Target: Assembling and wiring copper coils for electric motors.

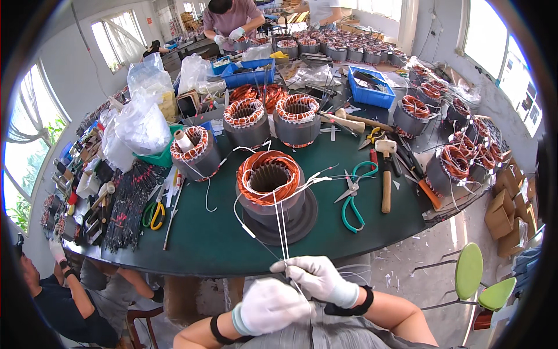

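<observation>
A motor stator [268,205] with copper windings stands upright on a round dark turntable [305,224] at the table's near middle. Two strands of white lacing cord [283,232] run from its front rim down to my hands. My right hand [321,280], in a white glove, pinches the cord just off the table's edge. Below and left of it, my left hand [272,309], also gloved, is closed near the cord's lower part; its fingertips are mostly hidden. White sleeved lead wires [317,178] stick out from the windings on both sides.
Teal-handled scissors [353,203] and a wooden-handled mallet [386,174] lie right of the stator. More stators [247,123] stand behind, one holding a cord spool [183,141]. Yellow-and-green scissors [154,214] lie left. Blue bins [372,90] sit farther back. Other people work nearby.
</observation>
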The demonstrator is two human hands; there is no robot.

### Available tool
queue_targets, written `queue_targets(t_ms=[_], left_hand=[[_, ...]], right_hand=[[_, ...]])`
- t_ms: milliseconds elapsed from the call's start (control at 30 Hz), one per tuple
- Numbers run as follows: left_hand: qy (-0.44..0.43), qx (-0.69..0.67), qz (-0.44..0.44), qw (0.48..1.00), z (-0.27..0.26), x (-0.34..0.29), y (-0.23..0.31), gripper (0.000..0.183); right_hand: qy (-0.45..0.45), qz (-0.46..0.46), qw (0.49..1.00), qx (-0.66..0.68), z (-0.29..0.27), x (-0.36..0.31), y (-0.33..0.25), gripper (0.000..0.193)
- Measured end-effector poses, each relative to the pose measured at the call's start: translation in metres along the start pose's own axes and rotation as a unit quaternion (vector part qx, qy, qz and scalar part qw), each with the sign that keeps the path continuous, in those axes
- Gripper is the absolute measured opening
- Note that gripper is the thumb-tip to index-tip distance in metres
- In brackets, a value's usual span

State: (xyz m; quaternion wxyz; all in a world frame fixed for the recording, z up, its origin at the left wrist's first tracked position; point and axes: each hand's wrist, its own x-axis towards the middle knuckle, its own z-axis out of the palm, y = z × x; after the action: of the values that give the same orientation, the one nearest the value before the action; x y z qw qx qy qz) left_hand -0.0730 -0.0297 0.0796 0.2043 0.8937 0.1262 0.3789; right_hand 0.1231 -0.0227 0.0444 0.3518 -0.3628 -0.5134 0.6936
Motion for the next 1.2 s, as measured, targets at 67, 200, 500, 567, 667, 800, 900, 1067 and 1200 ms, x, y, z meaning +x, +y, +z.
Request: queue_targets(t_ms=[67,200,500,567,667,800,900,1067,1200], left_hand=[[0.163,0.125,-0.075,0.976,-0.005,0.006,-0.014,0.022],[0.175,0.037,-0.219,0.959,0.0,0.008,-0.049,0.03],[0.052,0.105,-0.211,0.97,0.001,0.001,-0.048,0.019],[0.047,0.054,-0.234,0.969,-0.004,-0.002,-0.044,0.02],[0.053,-0.048,-0.277,0.958,-0.006,0.0,-0.036,0.026],[0.095,-0.267,-0.3,0.911,0.006,-0.007,-0.038,0.031],[0.157,-0.419,-0.392,0.804,0.002,-0.007,-0.031,0.029],[0.231,-0.304,-0.334,0.862,0.0,-0.004,-0.017,0.024],[0.225,-0.321,-0.365,0.845,0.004,0.011,-0.001,0.036]], right_hand=[[0.034,0.016,0.99,0.135,0.014,-0.001,0.012,0.027],[0.115,-0.003,0.984,0.133,0.006,-0.011,0.002,0.027],[0.105,-0.126,0.947,-0.277,-0.001,-0.011,-0.002,0.016],[0.123,-0.16,0.931,-0.303,-0.004,-0.015,-0.007,0.015],[0.152,-0.201,0.9,-0.355,-0.005,-0.015,-0.013,0.013],[0.126,-0.185,0.888,-0.401,0.001,-0.016,-0.012,0.012],[0.141,-0.175,0.894,-0.387,-0.002,-0.018,-0.01,0.014],[0.105,-0.195,0.809,-0.545,-0.012,-0.013,-0.007,0.018],[0.185,-0.136,0.97,-0.073,-0.005,-0.019,0.011,0.032]])
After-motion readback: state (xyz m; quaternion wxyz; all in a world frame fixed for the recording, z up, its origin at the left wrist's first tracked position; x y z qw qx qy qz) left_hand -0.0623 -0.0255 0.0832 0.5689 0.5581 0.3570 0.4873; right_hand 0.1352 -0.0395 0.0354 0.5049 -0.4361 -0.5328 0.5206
